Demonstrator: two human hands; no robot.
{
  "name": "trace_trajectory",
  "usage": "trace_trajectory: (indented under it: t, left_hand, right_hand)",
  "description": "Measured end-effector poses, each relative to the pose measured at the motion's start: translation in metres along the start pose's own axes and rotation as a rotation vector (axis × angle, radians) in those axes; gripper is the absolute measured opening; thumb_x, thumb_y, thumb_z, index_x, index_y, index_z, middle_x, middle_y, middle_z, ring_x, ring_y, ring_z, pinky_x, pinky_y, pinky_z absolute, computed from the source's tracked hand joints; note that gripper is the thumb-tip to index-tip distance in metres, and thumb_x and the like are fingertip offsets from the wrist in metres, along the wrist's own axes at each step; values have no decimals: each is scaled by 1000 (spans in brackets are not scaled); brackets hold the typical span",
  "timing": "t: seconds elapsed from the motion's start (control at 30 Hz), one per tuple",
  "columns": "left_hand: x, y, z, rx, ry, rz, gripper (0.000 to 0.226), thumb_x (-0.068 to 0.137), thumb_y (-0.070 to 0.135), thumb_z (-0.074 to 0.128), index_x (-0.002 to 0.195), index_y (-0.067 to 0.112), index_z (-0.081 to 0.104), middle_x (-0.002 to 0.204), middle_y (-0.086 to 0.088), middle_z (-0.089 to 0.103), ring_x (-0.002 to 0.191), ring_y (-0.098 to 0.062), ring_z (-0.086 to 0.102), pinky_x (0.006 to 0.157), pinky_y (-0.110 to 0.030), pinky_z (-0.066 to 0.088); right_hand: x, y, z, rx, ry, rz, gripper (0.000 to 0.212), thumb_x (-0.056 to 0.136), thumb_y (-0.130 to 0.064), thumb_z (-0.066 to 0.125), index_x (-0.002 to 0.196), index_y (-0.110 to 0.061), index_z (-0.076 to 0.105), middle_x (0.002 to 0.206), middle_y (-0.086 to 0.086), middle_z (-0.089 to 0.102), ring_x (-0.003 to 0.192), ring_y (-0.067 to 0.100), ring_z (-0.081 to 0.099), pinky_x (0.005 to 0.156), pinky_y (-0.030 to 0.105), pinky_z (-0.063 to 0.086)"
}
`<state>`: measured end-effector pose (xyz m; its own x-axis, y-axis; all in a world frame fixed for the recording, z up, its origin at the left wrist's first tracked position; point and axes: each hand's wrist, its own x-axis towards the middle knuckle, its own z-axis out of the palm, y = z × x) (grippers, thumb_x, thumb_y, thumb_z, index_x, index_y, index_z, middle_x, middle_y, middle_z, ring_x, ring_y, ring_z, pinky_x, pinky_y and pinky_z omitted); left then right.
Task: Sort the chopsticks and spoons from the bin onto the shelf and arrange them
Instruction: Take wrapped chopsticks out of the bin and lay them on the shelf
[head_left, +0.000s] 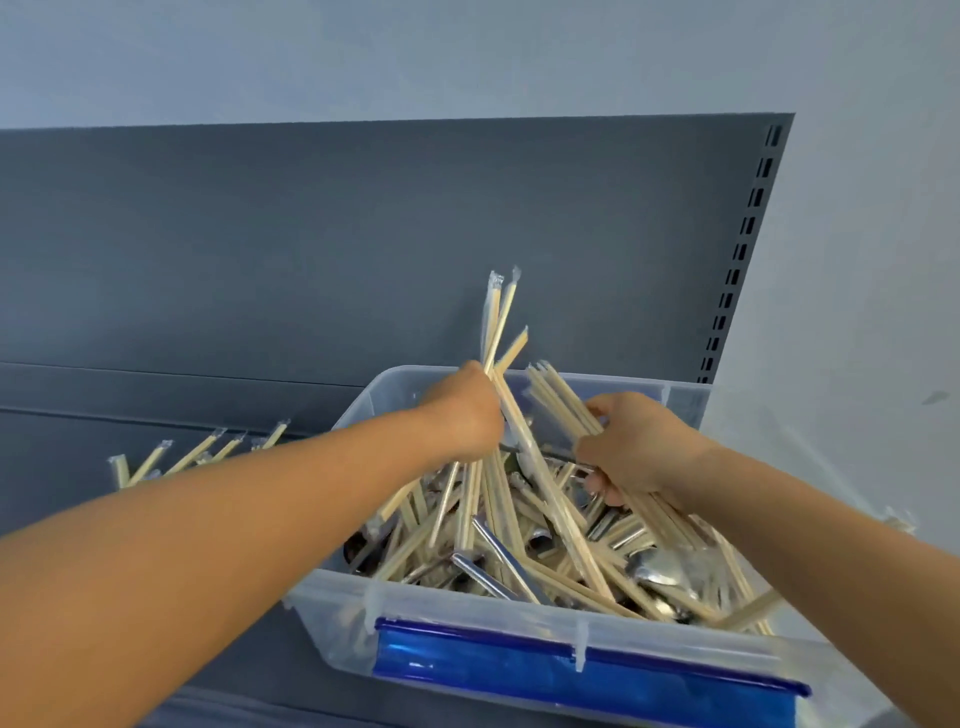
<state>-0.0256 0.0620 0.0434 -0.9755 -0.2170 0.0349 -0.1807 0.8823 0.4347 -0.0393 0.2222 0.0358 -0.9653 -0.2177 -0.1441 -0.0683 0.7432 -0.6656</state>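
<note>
Reaching into the clear bin with both arms, I have my left hand curled round a few wrapped chopsticks that stand nearly upright, their tips pointing up against the grey back panel. My right hand grips a thicker bundle of chopsticks slanting from upper left down to lower right across the bin. Under both hands lies the tangled heap of loose chopsticks and wrapped metal spoons. Off to my left, a few sorted chopsticks already lie on the shelf, their long axes angled up to the right. That pile sits on the left hand's side, well apart from the right, so I judge the left bunch should go across first, tilted to match the pile's lie.
</note>
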Motion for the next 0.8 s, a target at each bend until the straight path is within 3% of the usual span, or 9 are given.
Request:
trace_trajectory:
  t: [0.17,0.23,0.3,0.43,0.5,0.6,0.73,0.8]
  left_hand:
    - [3,-6,-25,52,14,20,23,93,5,49,116,5,45,110,-15,59,103,-31,60,66,-33,42]
    - [5,-13,-28,76,14,28,19,94,6,45,113,8,45,97,-10,59,87,-25,60,58,-28,38]
    - [6,-20,-30,70,25,32,18,95,8,41,113,9,43,86,-6,53,77,-23,57,58,-30,39]
    - [7,-28,-35,41,52,41,15,99,12,36,113,9,43,86,-8,50,79,-28,55,62,-34,41]
    - [5,-31,-36,41,54,44,12,99,12,37,109,9,44,87,-10,52,86,-32,60,61,-33,40]
    - [1,-33,-37,81,53,47,5,98,9,39,101,11,42,97,-14,58,96,-33,61,60,-33,41]
    - [4,-36,-45,77,138,54,9,100,15,35,103,12,43,75,-4,46,62,-19,47,49,-29,33]
    - [7,-35,-52,53,191,51,12,101,17,33,102,11,43,74,-4,45,59,-18,42,50,-31,33]
  right_hand:
    - [1,-15,-1,-113,15,28,19,88,-4,46,96,-5,63,73,14,73,62,29,68,73,40,59]
    - [1,-16,3,-177,28,51,19,86,-3,49,95,-1,65,76,16,74,73,33,72,77,45,58]
    - [3,-14,6,-191,52,63,17,82,0,52,95,0,63,76,16,73,72,33,71,75,46,59]
    - [6,-15,3,-168,119,90,14,82,-3,58,95,-2,63,84,18,72,69,28,69,76,41,59]
    - [6,-15,-1,-185,119,99,15,80,-2,60,94,-1,66,85,16,73,77,28,71,78,41,59]
    - [3,-12,0,-203,24,113,13,85,-3,55,95,3,62,80,12,72,70,24,71,72,35,60]
    - [3,-9,-2,-190,42,104,17,91,-5,46,107,-5,54,80,12,72,72,28,73,70,43,60]
    - [0,-14,-7,-144,89,54,19,91,-5,44,108,-9,51,84,15,69,69,29,71,62,39,60]
